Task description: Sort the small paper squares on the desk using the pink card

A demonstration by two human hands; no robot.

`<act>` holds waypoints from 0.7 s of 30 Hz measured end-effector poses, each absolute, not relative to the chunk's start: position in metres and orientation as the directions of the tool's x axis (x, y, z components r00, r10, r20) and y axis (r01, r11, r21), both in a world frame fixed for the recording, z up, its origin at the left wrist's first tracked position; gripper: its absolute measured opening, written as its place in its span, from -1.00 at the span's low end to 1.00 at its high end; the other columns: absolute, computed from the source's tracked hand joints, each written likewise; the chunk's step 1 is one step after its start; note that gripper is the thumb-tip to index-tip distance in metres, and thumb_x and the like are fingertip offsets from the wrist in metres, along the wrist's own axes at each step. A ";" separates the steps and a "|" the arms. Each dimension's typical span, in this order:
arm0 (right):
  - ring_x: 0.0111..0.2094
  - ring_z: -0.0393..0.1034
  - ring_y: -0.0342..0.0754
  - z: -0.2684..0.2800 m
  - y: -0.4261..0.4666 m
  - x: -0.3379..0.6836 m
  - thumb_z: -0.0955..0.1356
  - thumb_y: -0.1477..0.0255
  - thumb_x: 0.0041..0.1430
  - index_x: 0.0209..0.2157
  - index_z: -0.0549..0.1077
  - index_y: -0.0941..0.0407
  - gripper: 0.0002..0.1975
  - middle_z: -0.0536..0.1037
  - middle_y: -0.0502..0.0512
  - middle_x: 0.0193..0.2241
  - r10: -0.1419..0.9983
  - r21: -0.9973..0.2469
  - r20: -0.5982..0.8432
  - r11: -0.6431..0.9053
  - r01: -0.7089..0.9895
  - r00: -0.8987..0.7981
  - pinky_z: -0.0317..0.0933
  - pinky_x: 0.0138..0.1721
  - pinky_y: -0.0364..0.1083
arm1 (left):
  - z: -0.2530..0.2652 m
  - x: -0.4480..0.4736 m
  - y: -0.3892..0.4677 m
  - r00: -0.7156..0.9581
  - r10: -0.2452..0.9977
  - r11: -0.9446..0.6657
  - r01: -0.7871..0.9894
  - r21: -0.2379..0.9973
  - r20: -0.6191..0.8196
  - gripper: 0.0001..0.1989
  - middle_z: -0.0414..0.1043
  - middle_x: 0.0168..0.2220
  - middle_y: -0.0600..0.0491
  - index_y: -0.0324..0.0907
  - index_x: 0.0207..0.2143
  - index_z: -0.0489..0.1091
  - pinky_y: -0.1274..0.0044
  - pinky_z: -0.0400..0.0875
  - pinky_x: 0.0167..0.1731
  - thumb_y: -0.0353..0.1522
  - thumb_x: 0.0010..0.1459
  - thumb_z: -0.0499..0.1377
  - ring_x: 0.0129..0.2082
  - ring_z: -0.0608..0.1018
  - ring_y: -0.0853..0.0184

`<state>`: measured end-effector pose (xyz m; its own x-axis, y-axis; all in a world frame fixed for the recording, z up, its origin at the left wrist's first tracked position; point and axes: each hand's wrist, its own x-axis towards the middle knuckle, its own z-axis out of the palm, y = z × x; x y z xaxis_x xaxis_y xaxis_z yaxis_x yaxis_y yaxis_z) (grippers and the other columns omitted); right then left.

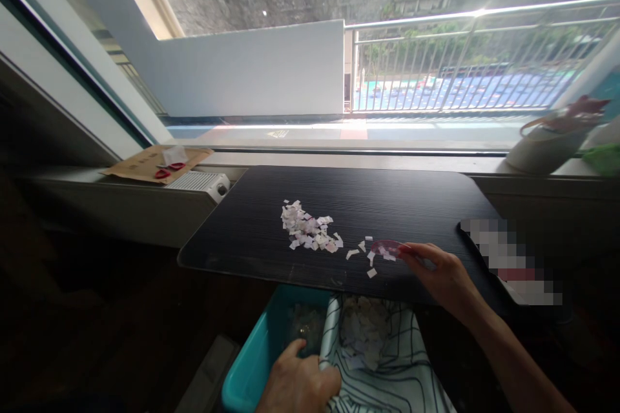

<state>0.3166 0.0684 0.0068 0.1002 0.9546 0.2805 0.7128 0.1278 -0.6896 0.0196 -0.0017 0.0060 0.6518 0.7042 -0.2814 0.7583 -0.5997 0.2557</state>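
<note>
Pinching a pink strip (384, 246): right hand (440, 274); left hand (296, 379) touches cloth (404, 361), grip unclear (envelope (140, 166) lettering illegible).

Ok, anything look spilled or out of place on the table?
A few white scraps lie apart from the main pile on the dark table, near the right hand, so they look strayed. Pixelation covers most of the flat item at the table's right end.

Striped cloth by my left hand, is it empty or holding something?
Holding something: paper scraps lie in the striped cloth. How full it is, I cannot tell.
</note>
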 end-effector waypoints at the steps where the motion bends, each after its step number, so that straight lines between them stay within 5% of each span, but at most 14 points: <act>1: -0.27 0.52 0.03 0.006 0.069 0.317 0.31 0.27 0.18 -0.24 0.58 0.04 -0.76 0.63 0.08 -0.30 0.957 -0.686 0.275 0.128 0.716 0.093 0.36 -0.19 -0.04 | 0.007 0.020 -0.001 0.652 0.700 -0.601 0.758 0.254 -0.292 -0.92 0.46 -0.51 0.13 -0.09 -0.44 0.44 0.32 0.25 0.02 -0.36 0.09 0.15 -0.45 0.51 0.33; 8: -0.30 0.54 0.01 0.014 0.050 0.317 0.35 0.30 0.13 -0.31 0.58 0.03 -0.82 0.64 0.03 -0.35 0.984 -0.735 0.178 0.127 0.666 0.008 0.39 -0.24 -0.10 | 0.019 0.027 0.001 0.635 0.678 -0.594 0.770 0.232 -0.371 -0.93 0.49 -0.47 0.09 -0.10 -0.40 0.45 0.31 0.23 0.04 -0.36 0.08 0.16 -0.40 0.53 0.31; 21: -0.32 0.55 0.02 0.021 0.034 0.317 0.35 0.29 0.12 -0.32 0.59 0.05 -0.80 0.65 0.06 -0.36 0.985 -0.786 0.165 0.105 0.610 0.043 0.41 -0.26 -0.09 | 0.014 0.026 0.001 0.658 0.690 -0.601 0.753 0.268 -0.300 -0.90 0.46 -0.50 0.12 -0.09 -0.43 0.43 0.32 0.26 0.01 -0.27 0.01 0.19 -0.44 0.51 0.31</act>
